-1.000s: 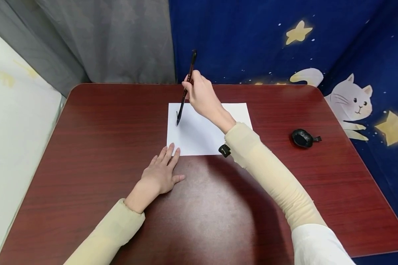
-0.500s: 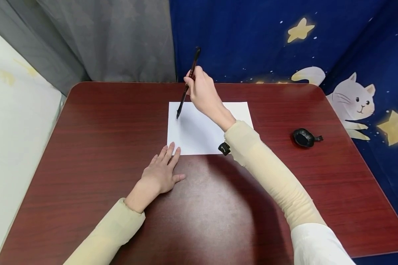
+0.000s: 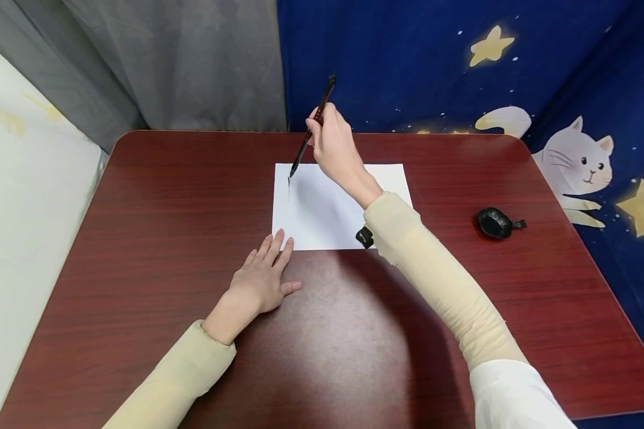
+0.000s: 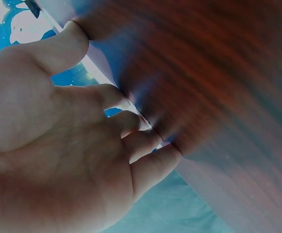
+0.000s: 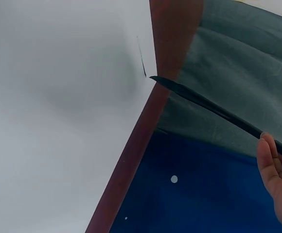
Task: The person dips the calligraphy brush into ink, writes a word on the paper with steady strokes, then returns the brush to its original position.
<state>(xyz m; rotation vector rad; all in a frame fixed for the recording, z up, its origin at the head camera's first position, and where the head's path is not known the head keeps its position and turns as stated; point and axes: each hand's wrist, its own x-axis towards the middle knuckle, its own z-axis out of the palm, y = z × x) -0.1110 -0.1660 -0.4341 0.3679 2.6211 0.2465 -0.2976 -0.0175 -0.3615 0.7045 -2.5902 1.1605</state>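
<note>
A white sheet of paper [image 3: 322,223] lies on the dark red table, with a thin black stroke [image 5: 141,57] near its upper left corner. My right hand [image 3: 339,146] pinches a dark brush [image 3: 307,142] partway up its handle. In the right wrist view the brush's dark tip [image 5: 161,80] shows just off the end of the stroke, apparently raised from the paper. My left hand [image 3: 260,280] rests flat with fingers spread, its fingertips on the paper's lower left corner. From the left wrist view, the palm [image 4: 58,145] is seen from below, with the fingertips touching the tabletop.
A small black dish with a short handle [image 3: 495,223] stands on the right side of the table [image 3: 139,238]. Behind the far edge hang a grey curtain [image 3: 209,65] and a blue curtain [image 3: 397,59] with stars and a cat. A white surface [image 3: 27,179] borders the left.
My right hand has moved the brush up and slightly right, toward the paper's top edge. A thin black stroke now shows below the tip. My left hand stays put.
</note>
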